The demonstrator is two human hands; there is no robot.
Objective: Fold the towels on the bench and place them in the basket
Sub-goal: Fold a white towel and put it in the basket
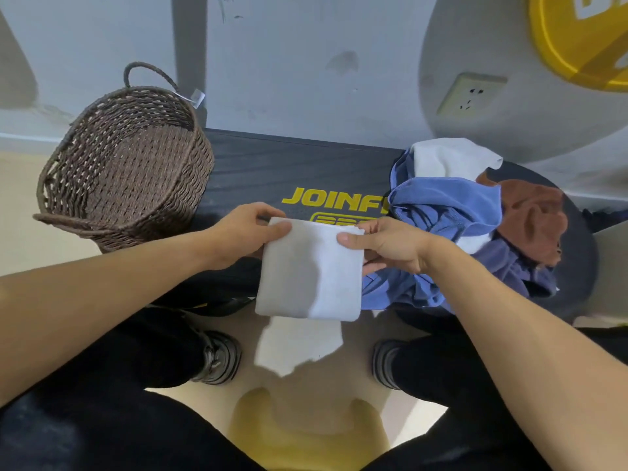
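The left hand (pixel 238 232) pinches the top left corner of the white towel (pixel 309 270), thumb on the near face and fingers behind, and the right hand (pixel 387 246) pinches the top right corner the same way, so each grip is closed on cloth, not spread. The towel hangs from those two corners as a neat folded square over the front edge of the dark surface (pixel 272 168), its lower edge below the rim and above the floor. It looks ready to go, so the step in hand is probably the carry to the basket (pixel 125 171), which stands at the left end and shows nothing inside. To do it well, keep both corners level and taut, swing left, and lower it flat so the layers stay aligned. The unfolded pile (pixel 475 212) of blue, white and brown towels waits beside the right hand.
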